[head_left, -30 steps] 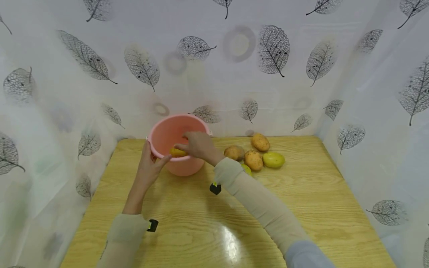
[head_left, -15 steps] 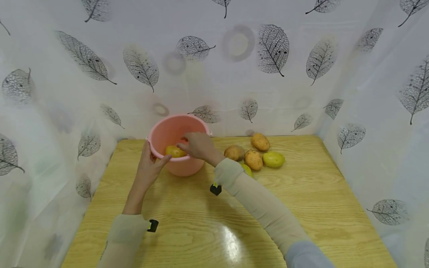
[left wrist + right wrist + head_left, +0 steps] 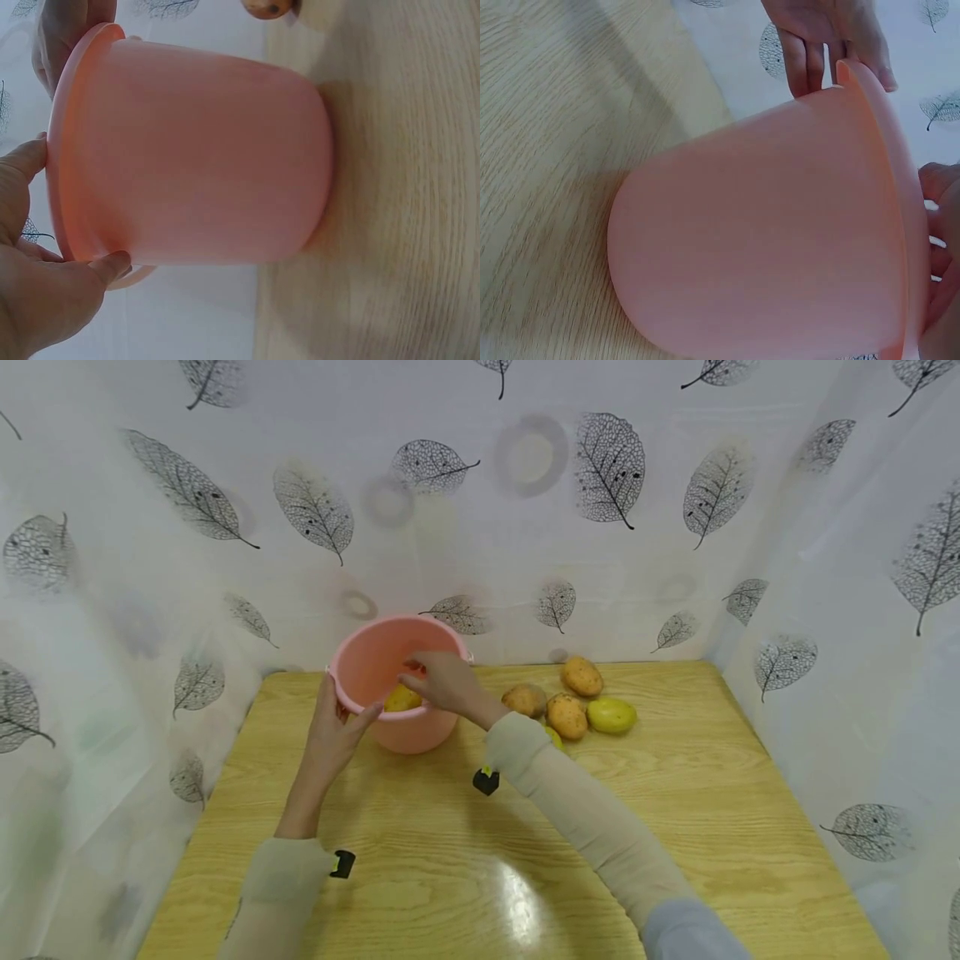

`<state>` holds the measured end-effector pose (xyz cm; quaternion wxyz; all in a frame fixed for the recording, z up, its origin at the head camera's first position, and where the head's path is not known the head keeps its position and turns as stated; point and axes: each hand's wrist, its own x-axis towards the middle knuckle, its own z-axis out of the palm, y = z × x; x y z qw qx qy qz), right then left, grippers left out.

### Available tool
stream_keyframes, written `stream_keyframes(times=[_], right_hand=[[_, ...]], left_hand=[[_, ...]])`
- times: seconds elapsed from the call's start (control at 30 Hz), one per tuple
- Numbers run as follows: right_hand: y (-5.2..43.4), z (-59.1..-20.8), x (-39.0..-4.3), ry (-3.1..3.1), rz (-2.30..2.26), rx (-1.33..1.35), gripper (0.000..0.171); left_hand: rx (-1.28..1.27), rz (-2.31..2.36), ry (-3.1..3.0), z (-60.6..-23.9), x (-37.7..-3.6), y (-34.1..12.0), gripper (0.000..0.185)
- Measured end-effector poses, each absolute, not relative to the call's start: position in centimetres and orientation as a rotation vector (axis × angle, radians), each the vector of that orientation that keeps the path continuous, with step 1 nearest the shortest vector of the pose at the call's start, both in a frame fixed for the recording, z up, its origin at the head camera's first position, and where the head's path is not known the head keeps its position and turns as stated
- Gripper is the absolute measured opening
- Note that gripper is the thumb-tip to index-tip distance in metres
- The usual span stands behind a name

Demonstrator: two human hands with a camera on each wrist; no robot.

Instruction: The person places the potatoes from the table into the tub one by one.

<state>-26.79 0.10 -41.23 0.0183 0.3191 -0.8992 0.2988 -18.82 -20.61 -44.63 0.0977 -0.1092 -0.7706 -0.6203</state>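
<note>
A pink bucket (image 3: 412, 739) stands on the wooden table near its back left. My left hand (image 3: 333, 727) grips its rim at the left, with the thumb over the edge. My right hand (image 3: 447, 681) reaches over the right side of the rim into the mouth; its thumb and forefinger stand apart, with no object visible between them. Just below the right thumb, a yellow oval fruit or potato (image 3: 402, 697) shows inside, partly hidden by the near rim. In the right wrist view, the bucket wall (image 3: 757, 240) hides the contents.
Several brown potatoes (image 3: 567, 717) lie right of the bucket, beside a smooth yellow-green oval fruit (image 3: 611, 715). Another yellow-green piece (image 3: 553, 737) is mostly hidden behind the right forearm. A leaf-printed white curtain (image 3: 480, 543) closes off the back and sides of the table (image 3: 420, 893).
The yellow piece in the bucket shifted left, then back right, relative to the right thumb. My right hand rose slightly. My left hand keeps its hold on the rim.
</note>
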Motion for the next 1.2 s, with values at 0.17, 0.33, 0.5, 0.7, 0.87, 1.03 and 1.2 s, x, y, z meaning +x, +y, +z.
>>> stream_keyframes(times=[0.17, 0.33, 0.5, 0.7, 0.87, 1.03, 1.2], right_hand=[[1.6, -41.0, -26.9, -2.605, 1.186, 1.024, 0.032], [3.9, -40.6, -26.9, -2.483, 1.258, 0.959, 0.029], [7.1, -39.8, -26.9, -2.486, 1.25, 0.894, 0.034], [11.3, -39.3, -26.9, -2.511, 1.247, 0.805, 0.039], [14.7, -39.1, -26.6, -2.529, 1.225, 0.741, 0.039], [18.1, -39.0, -26.1, -2.555, 1.245, 0.68, 0.041], [21.5, -39.3, -25.7, -2.572, 1.238, 0.618, 0.043]], left_hand=[[-0.327, -1.849, -2.263, -44.5, -18.7, -20.5, 0.093], [-0.29, -1.826, -2.299, -44.7, -18.7, -20.6, 0.094], [-0.303, -1.823, -2.3, -44.7, -18.7, -20.6, 0.093], [-0.311, -1.81, -2.305, -44.5, -18.6, -20.5, 0.092], [-0.31, -1.816, -2.298, -44.5, -18.8, -20.5, 0.091], [-0.3, -1.808, -2.299, -44.5, -18.6, -20.6, 0.092], [-0.295, -1.814, -2.296, -44.7, -18.7, -20.6, 0.093]])
